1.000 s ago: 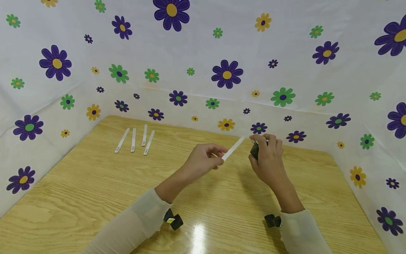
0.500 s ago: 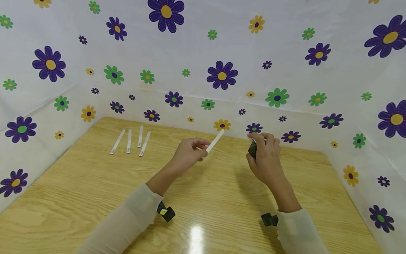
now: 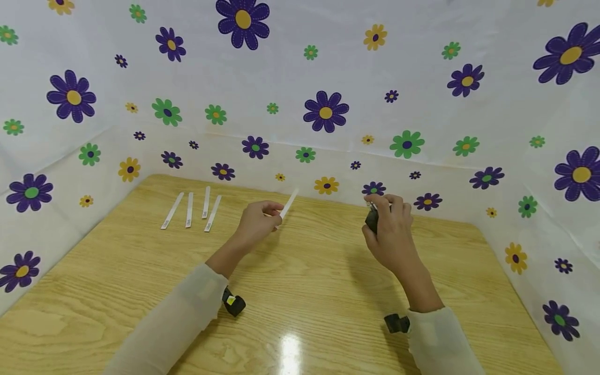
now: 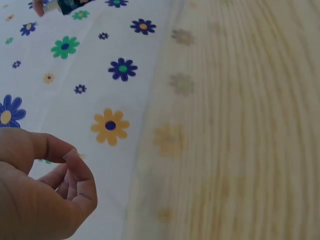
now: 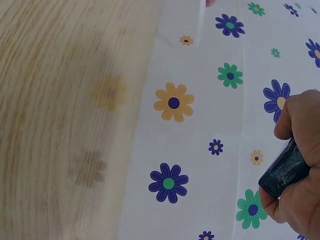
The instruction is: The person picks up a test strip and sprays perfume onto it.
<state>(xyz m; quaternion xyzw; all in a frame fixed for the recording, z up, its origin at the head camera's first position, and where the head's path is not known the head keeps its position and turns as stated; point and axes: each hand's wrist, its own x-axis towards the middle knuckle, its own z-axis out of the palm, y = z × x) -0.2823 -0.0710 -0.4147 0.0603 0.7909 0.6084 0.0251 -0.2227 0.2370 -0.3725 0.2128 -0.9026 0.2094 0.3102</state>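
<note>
One white strip (image 3: 289, 203) is pinched in left fingers (image 4: 56, 145); right fingers (image 3: 385, 206) grip a dark bottle (image 5: 282, 175).

Person's left sleeve (image 3: 171, 315) and right sleeve (image 3: 442, 338): pale off-white fabric, long, lightly wrinkled, each ending in a cuff at the wrist. A blocky black left wrist unit (image 3: 236, 306) projects from the inner side of its cuff and bears a yellow marking (image 3: 230, 300). The right wrist unit (image 3: 392, 323) is likewise black and blocky. Left hand (image 3: 258, 224) and right hand (image 3: 392, 232) are bare.
</note>
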